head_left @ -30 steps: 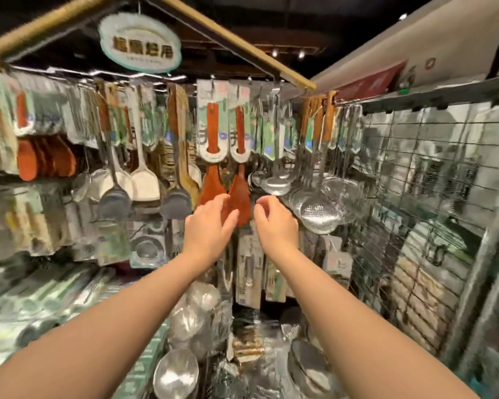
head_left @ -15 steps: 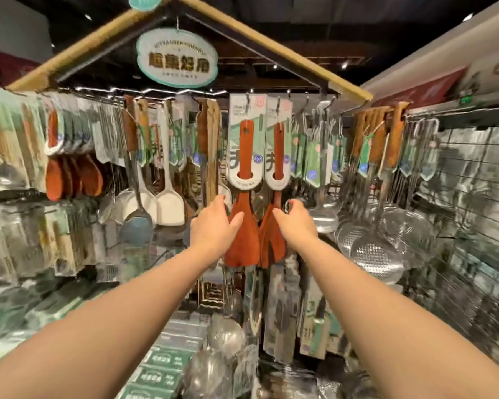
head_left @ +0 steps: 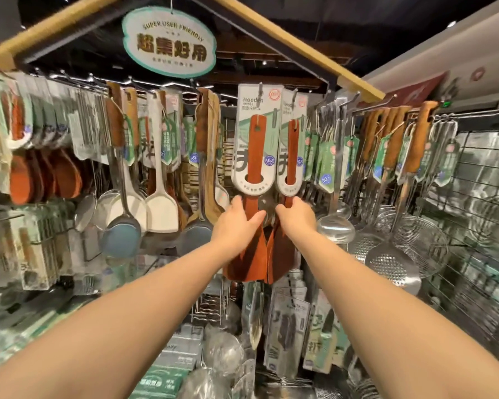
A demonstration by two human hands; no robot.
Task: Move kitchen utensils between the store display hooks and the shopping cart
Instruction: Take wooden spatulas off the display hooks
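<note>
Two reddish-brown wooden spatulas on white and green cards hang side by side from display hooks at the centre. My left hand (head_left: 236, 223) grips the neck of the left wooden spatula (head_left: 255, 148), just under its card. My right hand (head_left: 296, 217) grips the neck of the right wooden spatula (head_left: 292, 151) in the same way. Both blades hang below my wrists, partly hidden by my forearms. Each card's top still sits on its hook (head_left: 260, 89). No shopping cart is in view.
Rows of hanging utensils flank the spatulas: white turners (head_left: 160, 208) and a blue-grey ladle (head_left: 121, 237) to the left, steel skimmers (head_left: 392, 263) and a steel ladle (head_left: 335, 226) to the right. A wire grid panel (head_left: 478, 214) stands at far right. Packaged goods fill the shelf below.
Both hands rose from the spatula blades to their necks and closed around them. The view tilted upward, so the display sits lower and larger in the frame.
</note>
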